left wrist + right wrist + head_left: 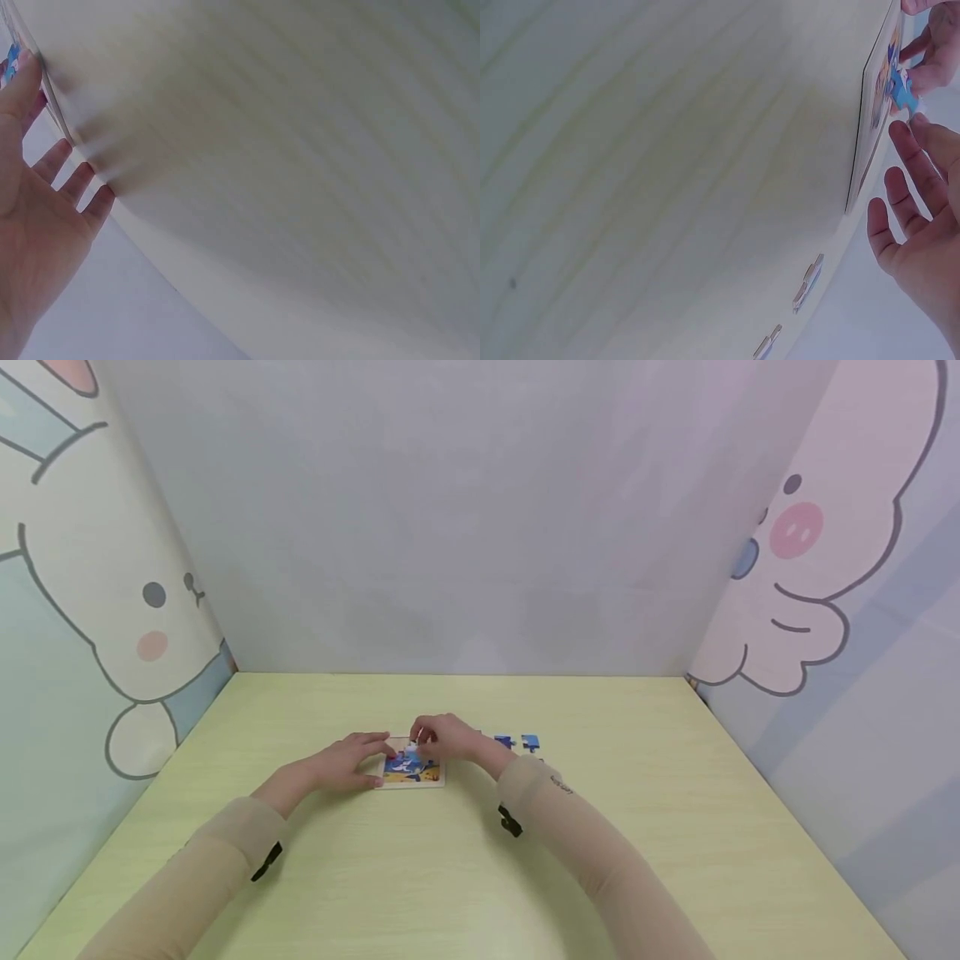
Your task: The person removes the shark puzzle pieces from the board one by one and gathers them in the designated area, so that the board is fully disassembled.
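A small framed jigsaw puzzle (pixel 411 786) with a blue and yellow picture lies on the table between both hands. My left hand (pixel 343 764) is at its left side, thumb by the near left corner and index finger reaching over the picture. Above the puzzle's far part, my right hand (pixel 447 737) pinches a blue puzzle piece (pixel 904 94) between thumb and index finger; its other fingers are spread in the right wrist view. That piece stands tilted over the board, close to the left hand's fingertips. The right hand covers the board's far right part.
Several loose puzzle pieces (pixel 531 742) lie on the pale wooden table (pixel 465 877) right of the board, some partly behind the right forearm. A grey wall (pixel 450 527) rises behind the table, with cartoon-printed panels on both sides.
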`<state>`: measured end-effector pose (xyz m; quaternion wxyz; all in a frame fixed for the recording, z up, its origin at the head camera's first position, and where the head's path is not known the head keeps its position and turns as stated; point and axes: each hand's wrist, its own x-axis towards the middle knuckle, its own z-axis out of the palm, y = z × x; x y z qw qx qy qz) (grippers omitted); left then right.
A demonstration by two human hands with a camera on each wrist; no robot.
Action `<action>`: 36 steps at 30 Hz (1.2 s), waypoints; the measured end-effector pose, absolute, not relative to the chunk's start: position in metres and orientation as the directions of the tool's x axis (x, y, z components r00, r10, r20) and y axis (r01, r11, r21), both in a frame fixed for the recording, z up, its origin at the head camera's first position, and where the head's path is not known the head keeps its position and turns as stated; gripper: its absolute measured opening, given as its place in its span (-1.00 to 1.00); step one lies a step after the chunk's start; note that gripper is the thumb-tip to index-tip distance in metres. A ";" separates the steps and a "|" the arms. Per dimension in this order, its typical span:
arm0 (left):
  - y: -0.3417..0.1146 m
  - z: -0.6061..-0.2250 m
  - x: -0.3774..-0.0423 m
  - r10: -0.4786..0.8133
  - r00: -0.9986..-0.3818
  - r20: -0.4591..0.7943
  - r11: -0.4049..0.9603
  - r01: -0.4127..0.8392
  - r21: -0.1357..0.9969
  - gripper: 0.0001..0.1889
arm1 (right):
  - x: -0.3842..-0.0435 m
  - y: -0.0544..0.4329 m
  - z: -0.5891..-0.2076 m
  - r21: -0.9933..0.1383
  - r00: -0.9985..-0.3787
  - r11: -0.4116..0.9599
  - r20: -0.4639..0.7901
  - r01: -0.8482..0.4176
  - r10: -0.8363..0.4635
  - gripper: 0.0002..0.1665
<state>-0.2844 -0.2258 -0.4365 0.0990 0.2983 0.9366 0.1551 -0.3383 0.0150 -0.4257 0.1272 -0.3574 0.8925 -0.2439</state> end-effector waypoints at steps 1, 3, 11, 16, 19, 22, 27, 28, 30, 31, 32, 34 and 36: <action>-0.226 -0.437 -0.285 0.590 -0.802 -0.092 0.774 0.530 0.348 -0.52 | -0.338 0.015 -0.426 -0.527 -0.712 0.622 -0.044 -0.579 -0.701 -0.82; -0.226 -0.437 -0.285 0.593 -0.800 -0.091 0.772 0.533 0.346 -0.52 | -0.338 0.014 -0.426 -0.527 -0.713 0.618 -0.031 -0.583 -0.700 -0.83; -0.226 -0.436 -0.285 0.598 -0.798 -0.083 0.766 0.537 0.352 -0.53 | -0.336 0.013 -0.421 -0.537 -0.719 0.612 -0.013 -0.581 -0.695 -0.82; -0.227 -0.436 -0.285 0.599 -0.797 -0.082 0.767 0.540 0.347 -0.52 | -0.334 0.013 -0.419 -0.548 -0.719 0.605 -0.009 -0.577 -0.695 -0.82; -0.226 -0.436 -0.284 0.598 -0.797 -0.079 0.765 0.539 0.354 -0.52 | -0.334 0.014 -0.419 -0.551 -0.722 0.608 -0.014 -0.572 -0.692 -0.83; -0.225 -0.436 -0.285 0.597 -0.799 -0.078 0.764 0.536 0.361 -0.49 | -0.334 0.014 -0.420 -0.550 -0.724 0.615 -0.026 -0.566 -0.690 -0.83; -0.224 -0.439 -0.287 0.582 -0.808 -0.090 0.776 0.519 0.358 -0.45 | -0.335 0.016 -0.417 -0.548 -0.725 0.620 -0.035 -0.562 -0.688 -0.82; -0.224 -0.440 -0.288 0.582 -0.808 -0.089 0.776 0.520 0.356 -0.46 | -0.335 0.017 -0.415 -0.549 -0.724 0.618 -0.035 -0.562 -0.689 -0.82; -0.224 -0.440 -0.288 0.582 -0.808 -0.086 0.775 0.521 0.357 -0.46 | -0.335 0.020 -0.413 -0.552 -0.723 0.615 -0.033 -0.562 -0.690 -0.81; -0.224 -0.440 -0.288 0.582 -0.809 -0.084 0.775 0.521 0.358 -0.47 | -0.335 0.022 -0.411 -0.553 -0.723 0.615 -0.032 -0.563 -0.690 -0.81; -0.225 -0.440 -0.288 0.584 -0.808 -0.081 0.773 0.524 0.358 -0.47 | -0.336 0.024 -0.410 -0.553 -0.722 0.614 -0.032 -0.563 -0.691 -0.80; -0.225 -0.439 -0.287 0.584 -0.808 -0.082 0.773 0.522 0.360 -0.48 | -0.336 0.029 -0.408 -0.552 -0.722 0.614 -0.031 -0.563 -0.691 -0.79; -0.225 -0.438 -0.287 0.581 -0.809 -0.087 0.774 0.516 0.368 -0.49 | -0.336 0.035 -0.405 -0.555 -0.723 0.615 -0.033 -0.561 -0.690 -0.79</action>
